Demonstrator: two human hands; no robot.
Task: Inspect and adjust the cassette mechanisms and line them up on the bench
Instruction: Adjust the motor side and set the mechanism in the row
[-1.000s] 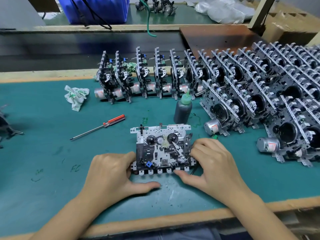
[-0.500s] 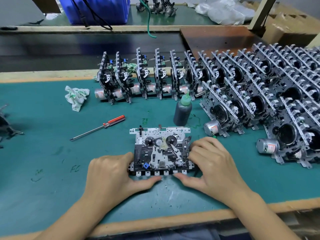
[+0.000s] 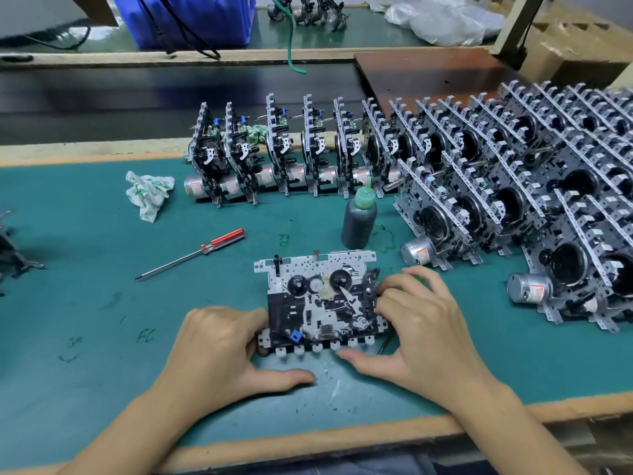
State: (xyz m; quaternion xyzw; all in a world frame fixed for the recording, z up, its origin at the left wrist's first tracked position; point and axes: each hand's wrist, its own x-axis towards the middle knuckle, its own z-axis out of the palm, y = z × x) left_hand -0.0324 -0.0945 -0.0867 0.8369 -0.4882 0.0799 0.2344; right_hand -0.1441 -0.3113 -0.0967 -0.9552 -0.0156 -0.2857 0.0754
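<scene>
One cassette mechanism (image 3: 320,298) lies flat on the green bench mat (image 3: 102,303) near the front edge, reels facing up, white keys toward me. My left hand (image 3: 219,347) holds its left end, fingers curled against the side and thumb lying on the mat below the keys. My right hand (image 3: 421,327) grips the right end, fingers curled over the black parts there and thumb under the key row. A row of several finished mechanisms (image 3: 284,152) stands on edge at the back. A larger batch (image 3: 534,186) leans in ranks at the right.
A dark bottle with a green cap (image 3: 359,219) stands just behind the mechanism. A red-handled screwdriver (image 3: 191,253) lies to the left, a crumpled cloth (image 3: 147,193) farther back. A blue crate (image 3: 195,18) and cables sit on the far bench. Another part (image 3: 10,248) pokes in at the left edge.
The mechanism has slid slightly toward me between both hands. My left thumb has stretched farther right along the mat under the keys.
</scene>
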